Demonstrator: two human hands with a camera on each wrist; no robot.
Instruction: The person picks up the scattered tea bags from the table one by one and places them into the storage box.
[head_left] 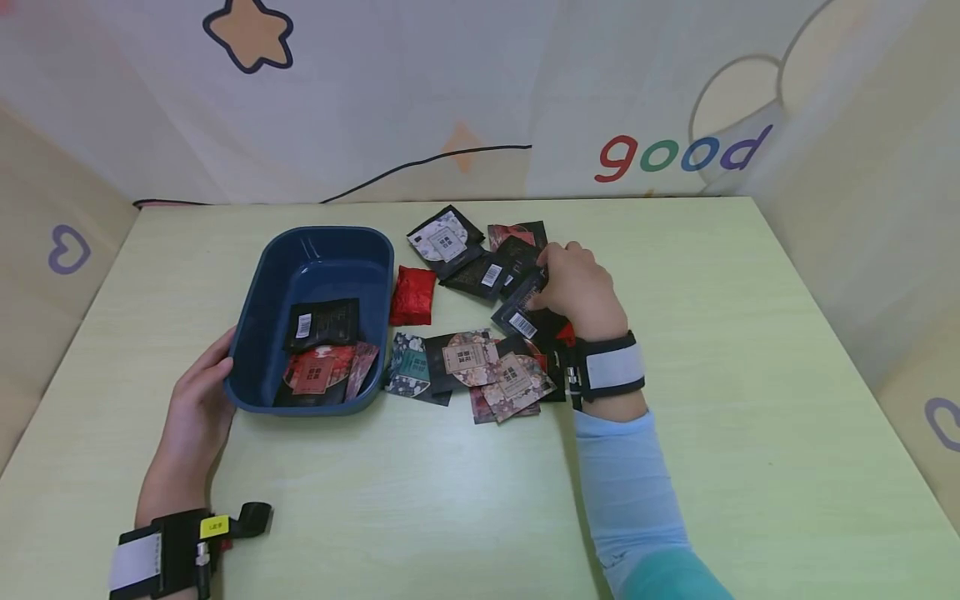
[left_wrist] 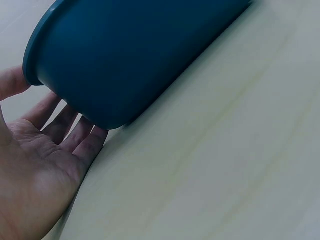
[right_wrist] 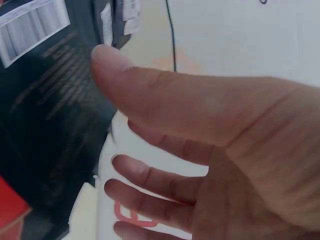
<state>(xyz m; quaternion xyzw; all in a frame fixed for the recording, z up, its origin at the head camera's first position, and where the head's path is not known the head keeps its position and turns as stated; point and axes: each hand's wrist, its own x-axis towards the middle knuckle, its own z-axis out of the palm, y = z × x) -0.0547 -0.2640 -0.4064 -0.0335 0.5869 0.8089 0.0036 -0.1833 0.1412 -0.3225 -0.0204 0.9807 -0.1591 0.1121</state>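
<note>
My left hand (head_left: pixel 202 392) grips the near-left side of a dark blue plastic tub (head_left: pixel 330 279); its thumb is at the rim and its fingers lie against the outer wall (left_wrist: pixel 110 60). Inside the tub are a black packet (head_left: pixel 330 321) with a barcode and red-patterned packets (head_left: pixel 318 371). Over the right edge of a loose pile of packets, my right hand (head_left: pixel 581 287) has thumb and fingers spread apart. Its thumb tip overlaps the edge of a black barcoded packet (right_wrist: pixel 55 95) in the right wrist view. Between thumb and fingers shows only background.
A shiny red packet (head_left: pixel 412 296) lies just right of the tub. Several flower-patterned packets (head_left: pixel 465 358) overlap nearer me, and a black packet with a pale floral label (head_left: pixel 446 240) lies toward the back. A printed cloth (head_left: pixel 420 92) stands behind the table (head_left: pixel 750 433).
</note>
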